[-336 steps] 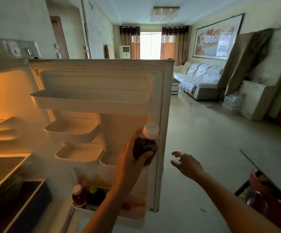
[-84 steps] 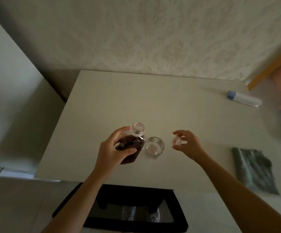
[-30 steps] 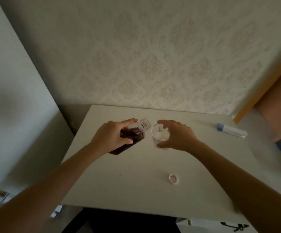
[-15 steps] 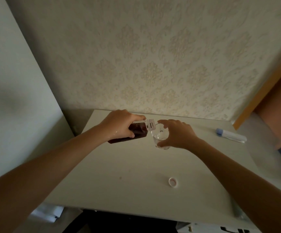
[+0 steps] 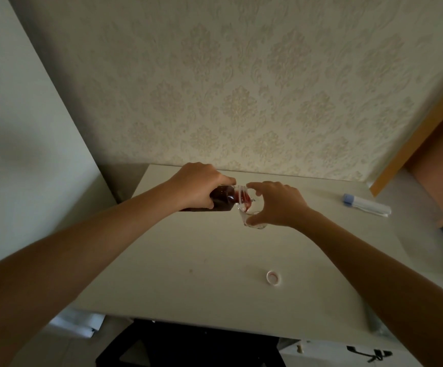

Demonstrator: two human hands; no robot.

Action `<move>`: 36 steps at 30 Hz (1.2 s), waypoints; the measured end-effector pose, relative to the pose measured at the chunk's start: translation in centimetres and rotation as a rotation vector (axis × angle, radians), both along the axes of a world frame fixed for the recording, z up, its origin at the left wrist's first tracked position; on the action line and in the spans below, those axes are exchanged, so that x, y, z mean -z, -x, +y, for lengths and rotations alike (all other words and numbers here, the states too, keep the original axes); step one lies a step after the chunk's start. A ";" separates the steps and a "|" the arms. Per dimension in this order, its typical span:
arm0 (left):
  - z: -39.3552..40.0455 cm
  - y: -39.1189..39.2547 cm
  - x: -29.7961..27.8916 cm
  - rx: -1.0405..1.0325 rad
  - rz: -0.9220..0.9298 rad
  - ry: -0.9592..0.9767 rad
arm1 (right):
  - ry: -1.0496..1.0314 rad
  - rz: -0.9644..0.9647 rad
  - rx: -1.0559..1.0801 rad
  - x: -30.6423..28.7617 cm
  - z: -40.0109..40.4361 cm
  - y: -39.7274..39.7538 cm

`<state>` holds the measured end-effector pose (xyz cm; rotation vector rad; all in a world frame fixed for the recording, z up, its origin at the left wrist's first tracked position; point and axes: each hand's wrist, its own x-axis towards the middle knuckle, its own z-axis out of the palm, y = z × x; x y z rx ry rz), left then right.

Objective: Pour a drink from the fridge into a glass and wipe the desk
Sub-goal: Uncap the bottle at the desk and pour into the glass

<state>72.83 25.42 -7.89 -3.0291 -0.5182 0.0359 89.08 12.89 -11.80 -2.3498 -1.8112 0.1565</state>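
Left hand (image 5: 197, 185) is wrapping fully around the bottle (image 5: 223, 201), fingers closed on the body, tipping it near horizontal with the neck over the rim of the glass (image 5: 250, 213). Dark red drink is running down into the glass, which is being held by the right hand (image 5: 276, 203), fingers curled around its side and thumb under; I can't tell whether it is resting on the surface (image 5: 215, 260) or raised just off it. Risks, as I'm reading it: the bottle looks fairly full, so at this angle flow may be surging or glugging and jumping the narrow rim; the neck is sitting very close to the rim, so any wobble from either hand is sending liquid down the outside and onto the right fingers; the glass is small, so overfill is coming fast if the tilt isn't being eased back. Further right and nearer the camera, the cap (image 5: 272, 277) is lying open-side up, well apart from both hands. At far right a white tube with a blue end (image 5: 364, 206) is lying clear of any likely spill.
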 end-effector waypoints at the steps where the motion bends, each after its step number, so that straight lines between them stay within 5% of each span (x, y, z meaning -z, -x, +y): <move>1: 0.0 0.0 0.0 0.003 0.006 -0.003 | 0.001 -0.002 -0.004 0.1 0.0 0.0; 24: -0.4 -0.3 -0.4 0.033 0.041 -0.061 | 0.015 0.024 0.004 1.0 0.2 -0.2; 36: 0.0 0.5 1.0 0.015 -0.043 -0.045 | -0.004 0.187 0.047 2.5 0.2 0.0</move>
